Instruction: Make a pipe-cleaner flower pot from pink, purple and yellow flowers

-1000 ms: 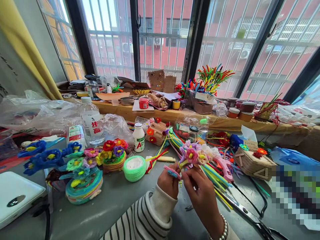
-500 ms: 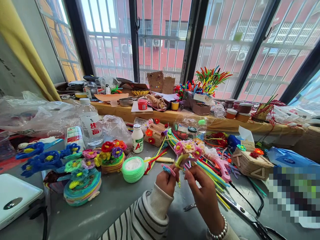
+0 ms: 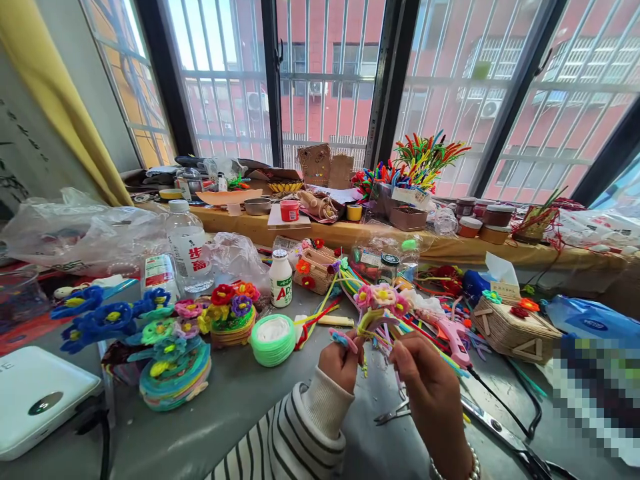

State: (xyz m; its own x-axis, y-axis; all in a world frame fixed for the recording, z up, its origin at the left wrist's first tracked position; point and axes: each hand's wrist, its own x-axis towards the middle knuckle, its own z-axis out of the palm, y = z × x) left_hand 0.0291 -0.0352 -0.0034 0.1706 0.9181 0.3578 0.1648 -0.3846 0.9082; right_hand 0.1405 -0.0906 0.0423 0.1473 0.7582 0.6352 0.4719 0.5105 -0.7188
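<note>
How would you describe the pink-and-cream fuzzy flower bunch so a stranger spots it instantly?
Over the broad grey table below the barred windows, find the left hand in a black-and-white striped sleeve. Rising from its grip, up and to the right, is the pink-and-cream fuzzy flower bunch. Unlike the blue fuzzy flowers at the table's left, it is hand-held.

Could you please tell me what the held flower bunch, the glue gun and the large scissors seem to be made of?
Flower bunch: probably chenille pipe cleaners, matt, judging by the fuzzy petals.
Glue gun: likely plastic, smooth, given its evenly pink moulded shape.
Large scissors: apparently polished metal blades, going by their bright shine.
</note>
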